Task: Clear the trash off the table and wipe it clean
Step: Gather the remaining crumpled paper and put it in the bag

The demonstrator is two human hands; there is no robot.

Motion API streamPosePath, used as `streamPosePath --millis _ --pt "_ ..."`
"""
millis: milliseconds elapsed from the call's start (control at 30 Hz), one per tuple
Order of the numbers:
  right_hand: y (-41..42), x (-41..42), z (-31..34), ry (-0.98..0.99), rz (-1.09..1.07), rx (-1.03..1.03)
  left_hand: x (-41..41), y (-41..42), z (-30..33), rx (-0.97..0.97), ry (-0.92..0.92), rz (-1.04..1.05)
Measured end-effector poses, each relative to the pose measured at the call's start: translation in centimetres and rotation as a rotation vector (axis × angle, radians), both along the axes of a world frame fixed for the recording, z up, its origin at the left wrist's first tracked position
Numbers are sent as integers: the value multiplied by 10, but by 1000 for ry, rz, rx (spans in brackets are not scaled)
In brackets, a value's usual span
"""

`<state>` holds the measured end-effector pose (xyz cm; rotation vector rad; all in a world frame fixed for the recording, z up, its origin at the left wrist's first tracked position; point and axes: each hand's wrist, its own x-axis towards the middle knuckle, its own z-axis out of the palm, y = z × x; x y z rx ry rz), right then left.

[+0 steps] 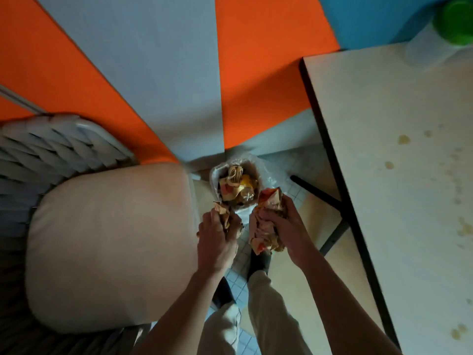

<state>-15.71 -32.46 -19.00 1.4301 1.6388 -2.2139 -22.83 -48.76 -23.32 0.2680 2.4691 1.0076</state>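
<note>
Both the left hand [217,233] and right hand [280,221] clutch crumpled wrappers [266,228] above the bin [236,187], while the stained surface [399,155] looks cleared but unwiped.

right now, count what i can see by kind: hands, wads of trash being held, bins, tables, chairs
hands: 2, left and right
held paper wads: 2, left wad and right wad
bins: 1, lined bin
tables: 1, stained table
chairs: 1, cushioned chair
total: 7
</note>
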Motion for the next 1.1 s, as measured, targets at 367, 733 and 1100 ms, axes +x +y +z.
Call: streamPosePath --millis 367,733,1100 --pt "63 -98 -204 27 -23 -121 -71 75 -199 -6 -72 180" --pt "78 -147 -330 -20 84 -33 -92 117 -302 12 -112 168" --pt "77 -153 -388 -36 185 60 -115 124 -359 10 -353 136"
